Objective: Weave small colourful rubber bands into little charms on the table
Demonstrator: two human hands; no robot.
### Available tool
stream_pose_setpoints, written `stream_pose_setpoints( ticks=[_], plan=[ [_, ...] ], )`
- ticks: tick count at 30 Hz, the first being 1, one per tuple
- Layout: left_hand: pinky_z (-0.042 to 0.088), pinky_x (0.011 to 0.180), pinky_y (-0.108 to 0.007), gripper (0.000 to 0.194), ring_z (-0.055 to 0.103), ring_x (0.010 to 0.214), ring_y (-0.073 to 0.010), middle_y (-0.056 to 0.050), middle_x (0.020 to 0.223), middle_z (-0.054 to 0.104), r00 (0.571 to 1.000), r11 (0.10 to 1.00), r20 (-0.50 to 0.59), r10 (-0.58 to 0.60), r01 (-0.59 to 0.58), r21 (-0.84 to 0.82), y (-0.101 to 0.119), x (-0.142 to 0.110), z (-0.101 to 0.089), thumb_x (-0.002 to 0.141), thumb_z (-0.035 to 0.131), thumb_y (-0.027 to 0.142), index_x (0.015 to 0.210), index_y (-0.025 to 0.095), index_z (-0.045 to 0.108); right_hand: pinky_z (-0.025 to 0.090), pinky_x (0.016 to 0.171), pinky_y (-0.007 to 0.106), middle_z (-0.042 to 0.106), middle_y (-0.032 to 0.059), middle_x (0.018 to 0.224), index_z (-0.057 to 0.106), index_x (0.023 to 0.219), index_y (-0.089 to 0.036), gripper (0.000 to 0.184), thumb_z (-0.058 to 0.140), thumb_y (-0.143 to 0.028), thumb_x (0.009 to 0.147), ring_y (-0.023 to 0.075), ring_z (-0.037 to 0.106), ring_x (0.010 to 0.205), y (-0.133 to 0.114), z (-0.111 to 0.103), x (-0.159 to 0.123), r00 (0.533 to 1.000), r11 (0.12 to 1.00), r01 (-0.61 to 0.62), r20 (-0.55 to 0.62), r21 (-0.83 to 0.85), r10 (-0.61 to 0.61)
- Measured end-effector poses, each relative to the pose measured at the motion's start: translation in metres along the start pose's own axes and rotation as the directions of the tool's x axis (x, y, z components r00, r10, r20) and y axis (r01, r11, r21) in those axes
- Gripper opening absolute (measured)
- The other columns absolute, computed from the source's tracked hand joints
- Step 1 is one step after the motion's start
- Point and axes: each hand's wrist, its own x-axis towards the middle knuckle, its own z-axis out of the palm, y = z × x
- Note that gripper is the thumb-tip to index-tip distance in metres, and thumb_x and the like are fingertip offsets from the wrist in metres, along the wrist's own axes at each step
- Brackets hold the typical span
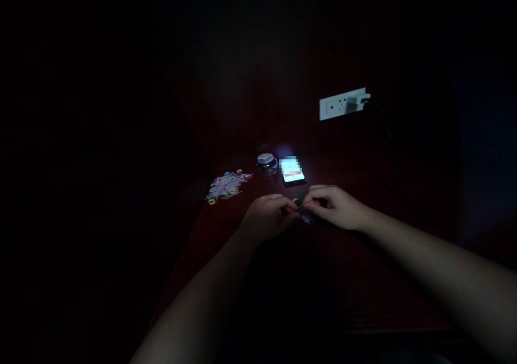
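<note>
Pink and yellow bands [229,185] are lying heaped. The left hand [266,217] and right hand [336,207] are pinching a thin item [300,208].

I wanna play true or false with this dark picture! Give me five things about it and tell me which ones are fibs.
1. The phone has a glowing screen. True.
2. The round container stands between the phone and the colourful pile. True.
3. The pile is right of the phone. False: it is left of it.
4. A plug sits in the wall socket. True.
5. The left hand is far from the right hand. False: their fingertips are close together.
</note>
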Motion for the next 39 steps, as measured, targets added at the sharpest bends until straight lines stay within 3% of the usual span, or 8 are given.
stream_pose_setpoints(
  ticks=[10, 13, 16, 20, 22, 39],
  plan=[
    [0.036, 0.056, -0.021, 0.013, 0.054, 0.062, -0.0085, 0.0, 0.074, 0.065, 1.0, 0.999, 0.004, 0.028, -0.028, 0.021, 0.0014, 0.0, -0.0016, 0.085, 0.059, 0.027, 0.082, 0.018, 0.069, 0.038, 0.056, 0.024, 0.054, 0.0017, 0.071, 0.065, 0.074, -0.015, 0.019, 0.056, -0.028, 0.085, 0.0115, 0.049, 0.062, 0.0017, -0.0004, -0.001, 1.0, 1.0, -0.014, 0.016, -0.019, 0.015],
    [0.037, 0.056, -0.021, 0.015, 0.054, 0.062, -0.0087, -0.001, 0.075, 0.065, 1.0, 1.0, 0.002, 0.024, -0.024, 0.011, 0.0016, 0.0002, -0.0008, 0.086, 0.058, 0.027, 0.082, 0.018, 0.069, 0.039, 0.055, 0.023, 0.055, 0.0012, 0.074, 0.064, 0.085, -0.016, 0.013, 0.059, -0.029, 0.083, 0.0117, 0.049, 0.063, 0.0017, 0.0008, -0.0021, 0.999, 0.999, -0.039, 0.01, -0.002, 0.039],
    [0.038, 0.058, -0.021, 0.015, 0.054, 0.062, -0.0089, -0.001, 0.075, 0.065, 0.999, 0.999, 0.011, 0.033, -0.033, 0.012, 0.0024, 0.0009, 0.0002, 0.086, 0.058, 0.027, 0.084, 0.019, 0.07, 0.04, 0.056, 0.023, 0.058, 0.0007, 0.079, 0.061, 0.098, -0.018, 0.021, 0.065, -0.027, 0.079, 0.0115, 0.05, 0.065, -0.0004, 0.0031, -0.0024, 0.999, 0.999, -0.042, 0.015, 0.006, 0.042],
    [0.038, 0.058, -0.022, 0.013, 0.054, 0.062, -0.009, 0.0, 0.073, 0.064, 0.999, 0.999, 0.008, 0.045, -0.045, 0.009, 0.0032, 0.0012, 0.0011, 0.085, 0.06, 0.026, 0.082, 0.018, 0.07, 0.041, 0.058, 0.023, 0.058, 0.0013, 0.075, 0.064, 0.087, -0.016, 0.009, 0.059, -0.023, 0.083, 0.0113, 0.051, 0.065, -0.0038, 0.005, -0.001, 0.999, 1.0, -0.007, 0.044, -0.029, 0.008],
    [0.037, 0.057, -0.022, 0.013, 0.053, 0.062, -0.009, 0.0, 0.073, 0.064, 0.999, 0.999, 0.009, 0.044, -0.044, -0.001, 0.003, 0.0009, 0.0012, 0.084, 0.06, 0.026, 0.082, 0.018, 0.07, 0.04, 0.058, 0.023, 0.057, 0.0017, 0.073, 0.065, 0.082, -0.016, 0.011, 0.057, -0.023, 0.085, 0.0115, 0.051, 0.064, -0.0043, 0.0047, -0.0005, 0.999, 0.999, -0.01, 0.046, -0.041, 0.012],
    [0.038, 0.057, -0.021, 0.011, 0.053, 0.061, -0.0089, 0.0, 0.073, 0.063, 0.999, 0.998, 0.014, 0.043, -0.043, -0.039, -0.0033, -0.0003, 0.0042, 0.085, 0.059, 0.025, 0.082, 0.018, 0.068, 0.04, 0.058, 0.024, 0.055, 0.0015, 0.072, 0.067, 0.08, -0.016, 0.011, 0.06, -0.024, 0.083, 0.0118, 0.05, 0.063, -0.0007, 0.0025, -0.0002, 1.0, 0.997, -0.004, -0.012, -0.077, 0.003]
  ],
)
